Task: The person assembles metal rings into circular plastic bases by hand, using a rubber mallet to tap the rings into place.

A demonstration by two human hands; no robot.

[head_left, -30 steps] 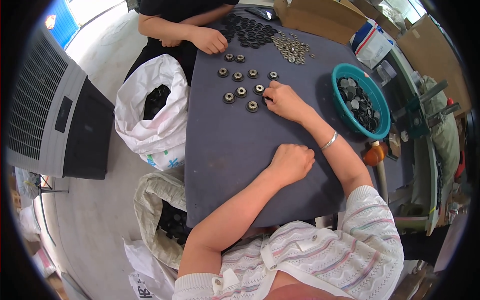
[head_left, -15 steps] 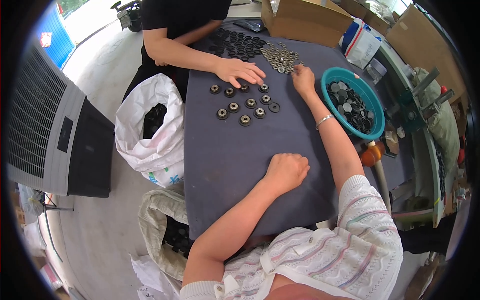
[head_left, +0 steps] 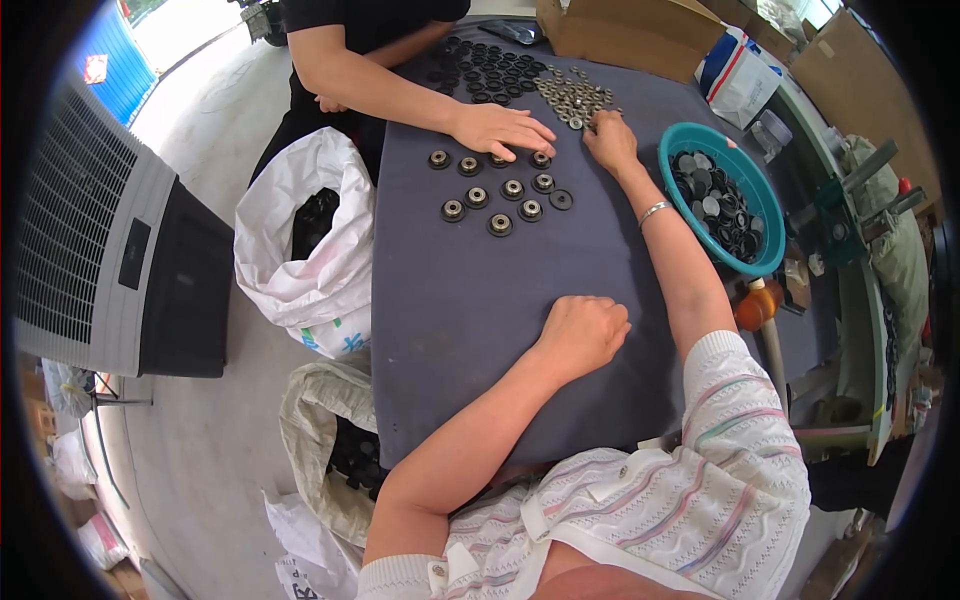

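My left hand [head_left: 585, 335] rests on the dark table cloth [head_left: 480, 330] as a closed fist, its inside hidden. At the near right edge of a pile of small metal bearings [head_left: 572, 95], my right hand [head_left: 612, 142] has its fingers curled down. What those fingertips hold, if anything, is hidden. Several black rings with bearings seated in them [head_left: 512, 189] stand in loose rows to the left. One black ring [head_left: 561, 200] lies among them without a bearing. Over the far row spreads a co-worker's hand [head_left: 502, 130], partly covering a piece.
Loose black rings [head_left: 490, 70] cover the far left of the table. A teal basin [head_left: 768, 215] of black and grey discs stands at right, near an orange-headed mallet [head_left: 755, 307]. A cardboard box [head_left: 630, 38] is behind. White sacks [head_left: 340, 260] and an air cooler [head_left: 185, 290] stand left.
The view has shifted slightly. The co-worker's hand has moved a little to the right over the far row. My right hand stays at the bearing pile, and my left fist stays on the cloth.
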